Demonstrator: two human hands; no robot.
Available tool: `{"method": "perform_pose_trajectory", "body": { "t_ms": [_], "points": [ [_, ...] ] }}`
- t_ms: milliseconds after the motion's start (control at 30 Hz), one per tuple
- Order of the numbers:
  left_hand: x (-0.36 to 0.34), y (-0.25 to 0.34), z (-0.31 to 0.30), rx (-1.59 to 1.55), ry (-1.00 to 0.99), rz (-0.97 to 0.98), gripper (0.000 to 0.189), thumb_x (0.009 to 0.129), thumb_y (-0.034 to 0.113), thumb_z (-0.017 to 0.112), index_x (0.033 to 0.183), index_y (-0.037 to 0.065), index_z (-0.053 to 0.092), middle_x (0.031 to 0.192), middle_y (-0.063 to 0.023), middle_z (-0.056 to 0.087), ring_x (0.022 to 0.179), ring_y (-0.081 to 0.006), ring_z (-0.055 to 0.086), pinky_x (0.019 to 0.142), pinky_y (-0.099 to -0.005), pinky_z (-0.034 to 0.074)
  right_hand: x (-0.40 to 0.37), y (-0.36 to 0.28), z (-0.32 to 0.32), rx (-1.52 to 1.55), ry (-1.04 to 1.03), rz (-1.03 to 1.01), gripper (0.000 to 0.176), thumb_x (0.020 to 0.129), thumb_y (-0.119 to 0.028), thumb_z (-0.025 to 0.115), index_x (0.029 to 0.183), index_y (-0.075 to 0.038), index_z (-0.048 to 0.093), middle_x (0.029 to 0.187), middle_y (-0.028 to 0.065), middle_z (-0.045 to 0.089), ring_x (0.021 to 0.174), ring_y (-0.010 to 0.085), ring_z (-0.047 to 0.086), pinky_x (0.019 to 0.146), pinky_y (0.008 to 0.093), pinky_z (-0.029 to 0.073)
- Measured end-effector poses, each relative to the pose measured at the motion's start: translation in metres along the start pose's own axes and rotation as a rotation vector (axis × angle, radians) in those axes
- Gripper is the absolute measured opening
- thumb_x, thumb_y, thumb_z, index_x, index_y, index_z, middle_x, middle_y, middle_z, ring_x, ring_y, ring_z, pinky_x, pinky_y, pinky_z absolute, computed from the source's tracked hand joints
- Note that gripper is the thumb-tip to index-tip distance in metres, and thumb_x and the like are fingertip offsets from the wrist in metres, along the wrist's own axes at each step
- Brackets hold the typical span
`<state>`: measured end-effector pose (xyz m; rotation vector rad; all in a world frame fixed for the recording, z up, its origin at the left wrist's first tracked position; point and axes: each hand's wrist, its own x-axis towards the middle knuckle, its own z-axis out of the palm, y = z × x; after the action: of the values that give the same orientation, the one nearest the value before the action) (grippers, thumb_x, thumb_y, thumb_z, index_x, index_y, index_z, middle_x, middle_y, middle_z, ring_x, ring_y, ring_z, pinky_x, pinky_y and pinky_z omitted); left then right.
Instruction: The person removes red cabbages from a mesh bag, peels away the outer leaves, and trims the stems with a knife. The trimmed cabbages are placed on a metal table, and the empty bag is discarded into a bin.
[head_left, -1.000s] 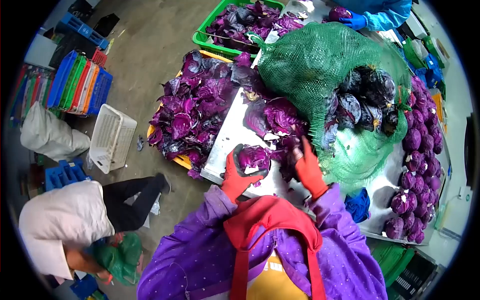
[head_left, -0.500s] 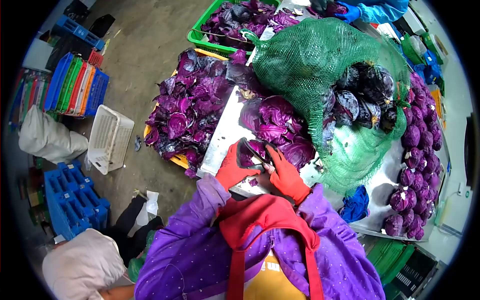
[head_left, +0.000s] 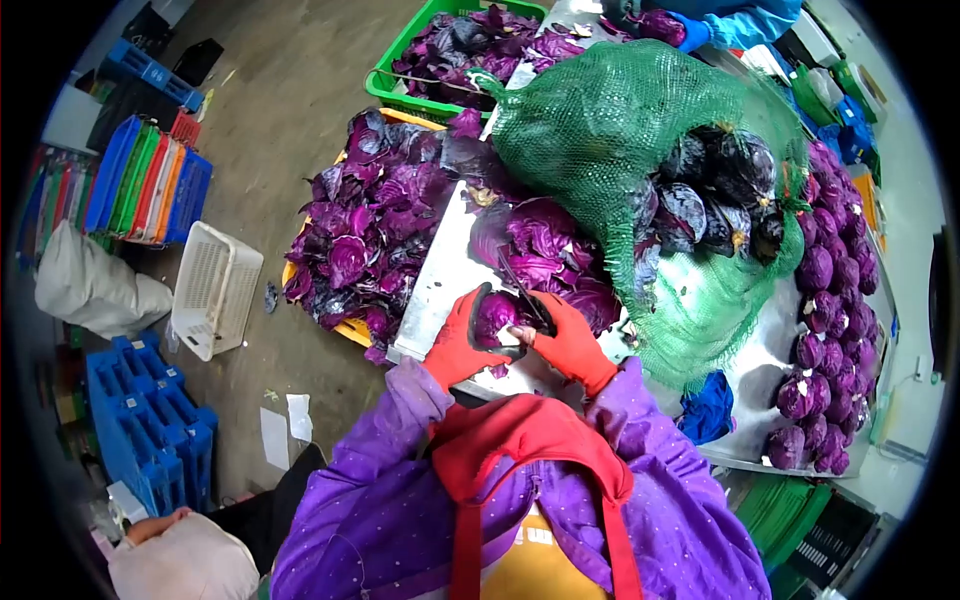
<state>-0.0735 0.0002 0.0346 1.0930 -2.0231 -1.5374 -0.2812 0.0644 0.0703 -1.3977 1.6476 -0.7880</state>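
In the head view, holds a small purple cabbage (head_left: 495,316) over the near part of the metal table (head_left: 432,285), in front of the body and between both hands. Cups it in the left hand (head_left: 463,342), closed round its left and near sides; grasps what looks like a thin dark knife (head_left: 512,275) in the right hand (head_left: 572,348), with the thumb laid leftward, apparently against the cabbage. Has the cabbage directly left of the right grip and inside the left one, so nearer the left hand; shows no clear long axis in so round a head. Slants the knife up the view and leftward, away from the body, past the cabbage's far right side; cannot tell whether the edge touches it. Angles both purple sleeves (head_left: 385,410) forward and inward, with left fingers pointing away from the body and right fingers curled. Has loose leaves (head_left: 545,230) just beyond the hands, a green mesh bag (head_left: 570,130) farther off to the right, and a yellow crate (head_left: 410,119) heaped with leaves at left.
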Motion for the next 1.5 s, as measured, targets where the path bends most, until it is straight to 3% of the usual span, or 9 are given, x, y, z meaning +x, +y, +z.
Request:
{"method": "perform_pose_trajectory", "body": {
  "t_ms": [333, 600, 767, 800, 1033, 1167, 1300, 1400, 1500],
  "points": [
    [0.003, 0.013, 0.001, 0.144, 0.024, -0.045, 0.110, 0.053, 0.025, 0.090, 0.145, 0.009, 0.032, 0.139, -0.0180, 0.040, 0.130, -0.0351, 0.040, 0.109, -0.0416, 0.036, 0.009, 0.015, 0.009, -0.097, 0.063, -0.031, 0.026, 0.079, -0.016, 0.062, 0.103, -0.007, 0.061, 0.087, 0.0165, 0.062, 0.080, 0.0355, 0.062, 0.072, 0.0407, 0.049],
    [-0.021, 0.001, -0.008, 0.089, 0.119, -0.015, 0.108, 0.054, 0.022, 0.090, 0.145, 0.007, 0.033, 0.139, -0.0161, 0.044, 0.129, -0.0323, 0.043, 0.109, -0.0400, 0.036, 0.016, 0.069, -0.002, 0.199, 0.220, 0.225, 0.021, 0.087, -0.014, 0.064, 0.101, 0.002, 0.063, 0.079, 0.0013, 0.062, 0.072, 0.0104, 0.052, 0.068, 0.0291, 0.046],
    [-0.032, -0.005, -0.020, -0.008, 0.115, -0.045, 0.108, 0.053, 0.017, 0.091, 0.144, 0.007, 0.035, 0.138, -0.0146, 0.046, 0.127, -0.0302, 0.046, 0.108, -0.0381, 0.038, 0.007, 0.013, 0.001, -0.051, 0.248, -0.019, 0.053, 0.082, -0.011, 0.067, 0.130, -0.001, 0.049, 0.115, 0.0180, 0.060, 0.107, 0.0282, 0.060, 0.093, 0.0365, 0.045],
    [-0.032, -0.005, -0.022, -0.011, 0.111, -0.045, 0.107, 0.053, 0.016, 0.091, 0.144, 0.006, 0.036, 0.138, -0.0145, 0.046, 0.127, -0.0295, 0.047, 0.107, -0.0378, 0.039, 0.002, 0.007, 0.002, -0.060, 0.203, -0.054, 0.057, 0.079, -0.016, 0.066, 0.132, -0.007, 0.048, 0.119, 0.0189, 0.056, 0.105, 0.0379, 0.058, 0.089, 0.0406, 0.048],
    [-0.029, -0.015, -0.003, -0.487, 0.250, -0.062, 0.101, 0.054, 0.014, 0.092, 0.140, 0.003, 0.040, 0.134, -0.0126, 0.051, 0.126, -0.0244, 0.048, 0.106, -0.0361, 0.039, -0.018, -0.025, 0.009, -0.161, 0.189, 0.038, 0.058, 0.076, -0.019, 0.065, 0.131, -0.012, 0.047, 0.127, 0.0216, 0.048, 0.103, 0.0431, 0.058, 0.083, 0.0464, 0.050],
    [-0.025, -0.023, 0.014, -0.219, 0.288, -0.009, 0.105, 0.052, 0.022, 0.093, 0.140, 0.003, 0.040, 0.132, -0.0142, 0.051, 0.124, -0.0265, 0.049, 0.106, -0.0373, 0.039, -0.013, 0.009, 0.021, -0.241, 0.147, 0.026, 0.048, 0.077, -0.022, 0.065, 0.122, -0.011, 0.055, 0.119, 0.0237, 0.053, 0.100, 0.0428, 0.059, 0.081, 0.0466, 0.050],
    [-0.025, -0.009, 0.012, -0.067, 0.300, -0.086, 0.107, 0.051, 0.031, 0.092, 0.141, 0.007, 0.040, 0.133, -0.0186, 0.050, 0.125, -0.0327, 0.048, 0.106, -0.0416, 0.038, -0.009, 0.056, 0.024, -0.105, 0.103, -0.011, 0.031, 0.078, -0.014, 0.065, 0.105, 0.001, 0.062, 0.094, 0.0185, 0.061, 0.088, 0.0334, 0.060, 0.082, 0.0391, 0.048],
    [-0.022, -0.010, 0.006, -0.060, 0.272, -0.017, 0.105, 0.049, 0.035, 0.090, 0.139, 0.009, 0.042, 0.130, -0.0198, 0.051, 0.118, -0.0372, 0.051, 0.100, -0.0446, 0.041, -0.006, 0.032, 0.009, 0.216, -0.044, 0.158, 0.018, 0.091, -0.015, 0.063, 0.100, 0.001, 0.063, 0.079, -0.0025, 0.056, 0.070, 0.0078, 0.047, 0.062, 0.0251, 0.040],
    [-0.021, -0.010, 0.008, -0.059, 0.271, -0.047, 0.103, 0.049, 0.030, 0.087, 0.139, 0.012, 0.041, 0.124, -0.0193, 0.053, 0.114, -0.0372, 0.052, 0.098, -0.0441, 0.042, 0.002, 0.042, 0.004, 0.221, -0.075, 0.159, 0.019, 0.091, -0.018, 0.062, 0.094, 0.001, 0.063, 0.077, -0.0036, 0.055, 0.067, 0.0069, 0.045, 0.059, 0.0240, 0.038]
  ]
}}
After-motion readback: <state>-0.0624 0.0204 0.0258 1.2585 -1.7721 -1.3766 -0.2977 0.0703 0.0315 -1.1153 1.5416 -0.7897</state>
